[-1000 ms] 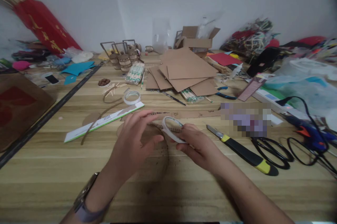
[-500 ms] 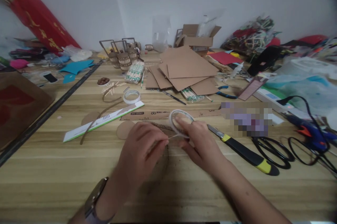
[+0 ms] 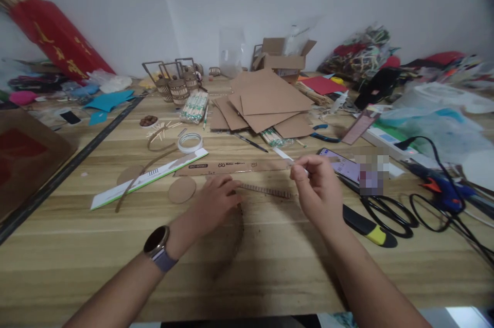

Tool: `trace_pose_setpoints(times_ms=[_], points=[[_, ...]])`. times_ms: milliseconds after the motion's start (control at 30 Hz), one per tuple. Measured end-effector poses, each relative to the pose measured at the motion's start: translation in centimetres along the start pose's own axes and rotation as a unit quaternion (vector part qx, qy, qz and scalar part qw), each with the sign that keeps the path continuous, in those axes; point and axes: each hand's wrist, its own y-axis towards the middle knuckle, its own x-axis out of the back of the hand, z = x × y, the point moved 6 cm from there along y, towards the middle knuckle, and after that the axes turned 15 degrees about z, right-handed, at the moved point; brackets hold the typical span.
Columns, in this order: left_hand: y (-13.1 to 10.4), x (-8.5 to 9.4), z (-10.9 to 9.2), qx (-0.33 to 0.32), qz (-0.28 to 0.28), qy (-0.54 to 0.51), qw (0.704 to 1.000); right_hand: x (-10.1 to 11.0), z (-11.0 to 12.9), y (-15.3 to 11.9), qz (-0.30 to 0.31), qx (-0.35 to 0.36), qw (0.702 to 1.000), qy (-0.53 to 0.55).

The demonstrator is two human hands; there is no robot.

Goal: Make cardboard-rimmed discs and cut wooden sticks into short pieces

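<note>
A ridged strip (image 3: pixel 266 192) lies across the middle of the desk (image 3: pixel 96 261), somewhat closer to the near edge than to the far one; the left hand (image 3: pixel 216 197) rests over its left end, fingers bent down and close together, though I cannot tell whether they pinch it or only press on it; a watch (image 3: pixel 156 240) sits on that wrist. The right hand (image 3: pixel 318 189) is raised just beyond the strip's right end, thumb and forefinger clamped on a narrow white strip (image 3: pixel 283 154); the fingers hide part of it. A printed cardboard strip (image 3: pixel 212 167) lies just behind the ridged one, roughly parallel to the near edge; a cardboard disc (image 3: pixel 182 190) is just left of the left hand; a tape roll (image 3: pixel 191 149) lies flat farther back. Toward the desk's right edge are a utility knife (image 3: pixel 360 222), its front hidden by the right hand, and a blue glue gun (image 3: pixel 450 199); cardboard sheets (image 3: pixel 276 96) are stacked toward the far edge.
</note>
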Motion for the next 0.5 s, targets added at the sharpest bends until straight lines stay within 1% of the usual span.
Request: trace_pose_setpoints(times_ms=[33, 100, 167, 200, 300, 367, 400, 433, 467, 500], points=[[0.4, -0.7, 0.0, -0.01, 0.017, 0.006, 1.0, 0.0, -0.1, 0.0, 0.007, -0.001, 1.0, 0.012], [0.9, -1.3, -0.2, -0.02, 0.034, -0.001, 0.999, 0.0, -0.1, -0.2, 0.017, 0.004, 1.0, 0.02], [0.8, -1.1, -0.6, -0.009, 0.044, -0.024, 0.999, 0.3, 0.1, -0.3, 0.021, 0.006, 1.0, 0.021], [0.6, -0.9, -0.7, 0.008, 0.049, -0.044, 0.998, 0.7, 0.2, -0.4, 0.024, 0.004, 1.0, 0.02], [-0.2, -0.6, -0.7, 0.073, 0.075, -0.111, 0.988, 2.5, 1.1, -0.4, 0.025, 0.001, 1.0, 0.016], [-0.5, -0.8, -0.8, 0.087, 0.103, -0.147, 0.98, 4.2, 2.1, -0.4, 0.035, -0.004, 0.999, 0.038], [-0.5, -1.0, -0.9, 0.088, 0.118, -0.158, 0.976, 5.0, 2.6, -0.4, 0.05, -0.01, 0.996, 0.068], [-0.5, -1.3, -1.1, 0.088, 0.134, -0.167, 0.973, 5.5, 3.1, -0.4, 0.08, -0.024, 0.99, 0.11], [-0.3, -1.6, -1.4, 0.092, 0.15, -0.176, 0.969, 5.8, 3.5, -0.5, 0.122, -0.043, 0.978, 0.161], [-0.2, -1.9, -1.7, 0.095, 0.165, -0.182, 0.965, 5.6, 3.9, -0.6, 0.176, -0.062, 0.957, 0.221]])
